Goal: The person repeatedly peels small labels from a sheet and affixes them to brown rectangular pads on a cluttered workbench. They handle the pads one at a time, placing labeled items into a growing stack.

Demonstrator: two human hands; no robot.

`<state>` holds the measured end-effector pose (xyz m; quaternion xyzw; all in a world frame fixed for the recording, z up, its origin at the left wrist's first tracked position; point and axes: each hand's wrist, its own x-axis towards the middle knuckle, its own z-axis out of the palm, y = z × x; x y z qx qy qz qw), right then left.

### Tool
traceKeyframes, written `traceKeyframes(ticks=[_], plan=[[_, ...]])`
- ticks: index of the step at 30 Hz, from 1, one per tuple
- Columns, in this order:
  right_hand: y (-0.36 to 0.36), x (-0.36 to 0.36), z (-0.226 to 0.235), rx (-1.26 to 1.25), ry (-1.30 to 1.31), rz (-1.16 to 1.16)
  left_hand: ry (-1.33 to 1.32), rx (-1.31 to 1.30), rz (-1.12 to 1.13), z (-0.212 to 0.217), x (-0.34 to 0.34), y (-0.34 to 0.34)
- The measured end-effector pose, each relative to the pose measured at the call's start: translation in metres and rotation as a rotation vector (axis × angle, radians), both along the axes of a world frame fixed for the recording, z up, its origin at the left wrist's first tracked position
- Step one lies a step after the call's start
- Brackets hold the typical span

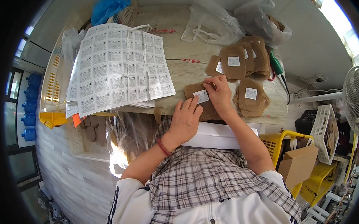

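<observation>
Nearest my camera lies the person's plaid apron (205, 174), and beyond it the edge of a worktable (178, 74) — pale wood grain with small red marks. At that edge, between both hands, sits a brown textured pad (190, 89) bearing a white label (201, 96). I see the left hand (184, 121) with its fingers slightly spread, tips by the label's lower left; the right hand (219, 94) has thumb and forefinger drawn together at its upper right, but I cannot tell whether they pinch it. Left, a printed label sheet (106, 63) carries rows of dark print, too small for me to read; right, labelled pad stacks (232, 73) stand near a clear plastic bag (212, 22). Farther out — a white fan (355, 102), and blue water bottles (29, 105) by the wall.
</observation>
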<state>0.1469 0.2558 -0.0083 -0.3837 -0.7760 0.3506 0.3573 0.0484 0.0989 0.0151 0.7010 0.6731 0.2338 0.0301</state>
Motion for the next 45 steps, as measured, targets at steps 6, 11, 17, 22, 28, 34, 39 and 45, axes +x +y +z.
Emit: traceKeyframes(ticks=[6, 11, 17, 22, 28, 34, 39, 45], plan=[[-0.013, 0.013, 0.011, -0.096, 0.357, 0.046, -0.088, 0.122, 0.063, 0.000, 0.010, -0.016], [0.009, 0.072, 0.046, -0.025, 0.464, -0.165, -0.091, 0.021, -0.067, 0.002, 0.013, -0.047], [0.065, 0.151, 0.022, 0.231, -0.303, -0.470, -0.067, -0.082, -0.169, -0.006, 0.017, -0.074], [0.058, 0.160, 0.008, 0.103, -0.726, -0.455, -0.072, -0.115, -0.166, -0.016, 0.017, -0.079], [0.075, 0.170, 0.022, -0.257, -0.568, -0.328, -0.001, -0.179, -0.186, -0.018, 0.018, -0.079], [0.054, 0.151, 0.051, -0.518, 0.267, -0.086, -0.104, -0.202, -0.204, -0.024, 0.017, -0.094], [0.138, 0.103, 0.085, -0.283, 0.161, -0.137, -0.126, -0.182, -0.259, -0.009, 0.022, -0.089], [0.079, 0.067, 0.094, 0.587, -0.166, -0.132, -0.158, -0.206, -0.093, -0.006, -0.011, -0.142]])
